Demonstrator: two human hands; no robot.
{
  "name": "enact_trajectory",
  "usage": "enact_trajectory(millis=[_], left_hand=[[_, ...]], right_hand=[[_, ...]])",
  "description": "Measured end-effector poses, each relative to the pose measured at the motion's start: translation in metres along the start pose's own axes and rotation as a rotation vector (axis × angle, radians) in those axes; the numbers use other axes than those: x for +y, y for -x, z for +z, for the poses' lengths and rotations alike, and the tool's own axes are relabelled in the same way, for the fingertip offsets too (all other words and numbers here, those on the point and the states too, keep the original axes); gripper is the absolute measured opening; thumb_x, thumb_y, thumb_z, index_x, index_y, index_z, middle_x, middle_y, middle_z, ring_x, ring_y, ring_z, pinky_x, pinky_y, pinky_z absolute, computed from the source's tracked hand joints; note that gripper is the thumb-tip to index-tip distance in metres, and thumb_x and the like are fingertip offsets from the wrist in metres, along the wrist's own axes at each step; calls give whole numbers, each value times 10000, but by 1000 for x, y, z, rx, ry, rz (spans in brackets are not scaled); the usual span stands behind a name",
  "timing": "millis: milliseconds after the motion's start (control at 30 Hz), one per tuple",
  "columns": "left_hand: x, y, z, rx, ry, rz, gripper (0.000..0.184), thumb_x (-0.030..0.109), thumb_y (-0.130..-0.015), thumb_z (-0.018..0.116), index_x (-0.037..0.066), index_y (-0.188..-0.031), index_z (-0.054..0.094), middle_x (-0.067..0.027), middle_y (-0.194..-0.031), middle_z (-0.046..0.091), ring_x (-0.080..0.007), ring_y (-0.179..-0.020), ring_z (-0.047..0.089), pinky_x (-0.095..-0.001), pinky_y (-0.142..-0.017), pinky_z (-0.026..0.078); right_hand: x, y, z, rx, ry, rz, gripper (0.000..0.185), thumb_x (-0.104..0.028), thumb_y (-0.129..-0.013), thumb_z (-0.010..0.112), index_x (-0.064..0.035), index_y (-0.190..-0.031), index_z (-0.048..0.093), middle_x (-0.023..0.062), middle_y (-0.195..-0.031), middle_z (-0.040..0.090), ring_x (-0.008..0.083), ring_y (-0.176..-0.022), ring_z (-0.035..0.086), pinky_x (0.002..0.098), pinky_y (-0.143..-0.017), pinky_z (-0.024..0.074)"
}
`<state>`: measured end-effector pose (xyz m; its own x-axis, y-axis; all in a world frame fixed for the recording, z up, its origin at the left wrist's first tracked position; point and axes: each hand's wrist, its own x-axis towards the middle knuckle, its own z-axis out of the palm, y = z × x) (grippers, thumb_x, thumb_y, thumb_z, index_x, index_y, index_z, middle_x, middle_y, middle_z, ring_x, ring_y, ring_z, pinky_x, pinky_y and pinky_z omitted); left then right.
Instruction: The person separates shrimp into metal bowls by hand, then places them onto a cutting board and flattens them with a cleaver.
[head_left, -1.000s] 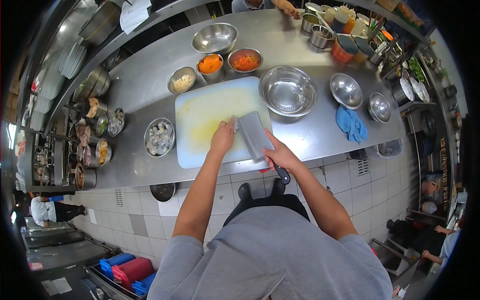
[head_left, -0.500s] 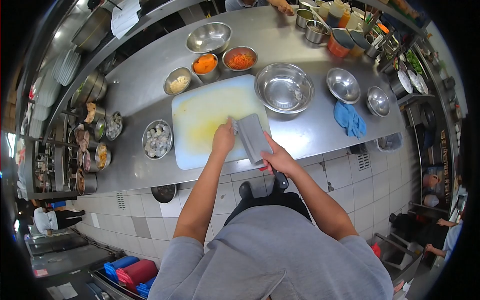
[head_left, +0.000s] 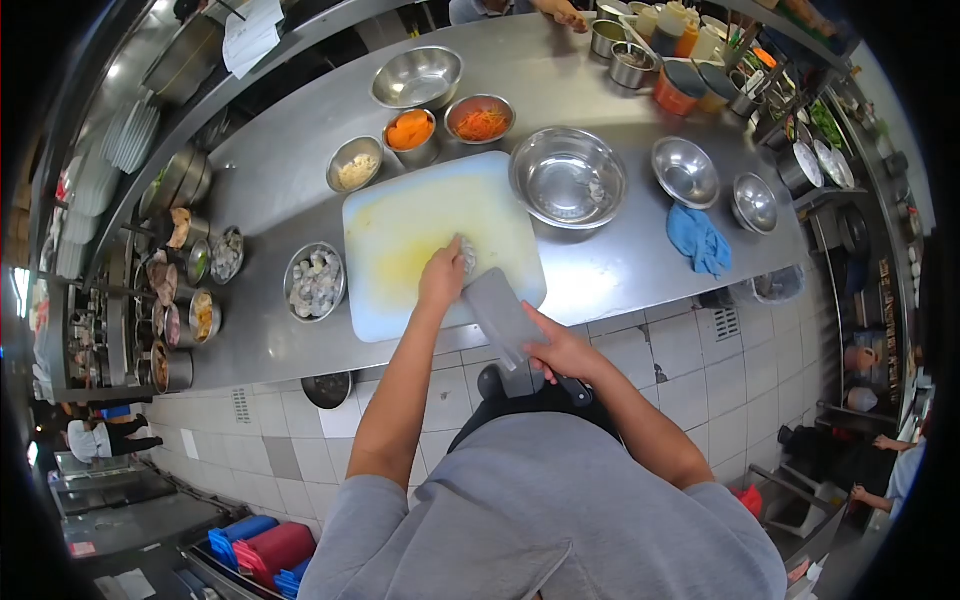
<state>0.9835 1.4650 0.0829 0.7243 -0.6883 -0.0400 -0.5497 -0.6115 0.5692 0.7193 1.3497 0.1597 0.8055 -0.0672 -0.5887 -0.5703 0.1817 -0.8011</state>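
Observation:
On the pale, yellow-stained cutting board, my left hand is closed, fingertips pressed at a small grey, minced-looking lump of raw shrimp. My right hand grips a broad-bladed cleaver. Its blade tilts over the board's near edge, with the far end close to the shrimp and my left fingers. The dark handle shows below my right hand. Left of the board stands a metal bowl of raw shrimp. A larger metal bowl with a few greyish scraps sits at the board's right corner.
Behind the board are bowls of chopped garlic, orange slices and carrot shreds. A blue cloth lies by two small bowls at right. Another person's hand is across the counter.
The cleaver has come back toward my body, off much of the board, and its blade is turned flatter. My right hand shifted slightly with it. My left hand stays almost in place.

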Motion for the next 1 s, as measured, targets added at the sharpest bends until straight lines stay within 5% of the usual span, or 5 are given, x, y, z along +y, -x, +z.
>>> enact_trajectory(millis=[233, 300, 533, 1000], left_hand=[[-1, 1, -3, 13, 48, 11, 475, 198, -980, 591, 121, -1446, 544, -190, -1018, 668, -347, -921, 650, -413, -850, 511], [6, 4, -8, -27, 48, -47, 474, 227, -983, 564, 134, -1446, 537, -190, -1109, 672, -376, -1031, 646, -459, -905, 513], [7, 5, -9, -20, 61, -70, 475, 247, -980, 574, 163, -1446, 543, -177, -1114, 675, -362, -1028, 649, -454, -896, 517], [3, 5, -10, -20, 126, -91, 487, 299, -964, 611, 197, -1438, 562, -129, -1052, 691, -308, -940, 671, -421, -841, 529]], right_hand=[[-13, -5, -5, 152, -43, -77, 806, -68, -980, 542, -252, -1642, 122, 43, -695, 563, 125, -501, 517, 315, -461, 480], [-17, -7, -3, 148, -50, -71, 804, -69, -980, 541, -254, -1642, 124, 45, -694, 564, 127, -502, 514, 317, -463, 481], [-19, -2, -7, 294, 46, -12, 805, -69, -977, 550, -267, -1640, 138, 45, -702, 580, 116, -504, 533, 293, -464, 488], [-16, 1, -6, 279, 153, 18, 797, -103, -965, 543, -277, -1636, 148, 117, -750, 649, 180, -532, 580, 360, -523, 525]])
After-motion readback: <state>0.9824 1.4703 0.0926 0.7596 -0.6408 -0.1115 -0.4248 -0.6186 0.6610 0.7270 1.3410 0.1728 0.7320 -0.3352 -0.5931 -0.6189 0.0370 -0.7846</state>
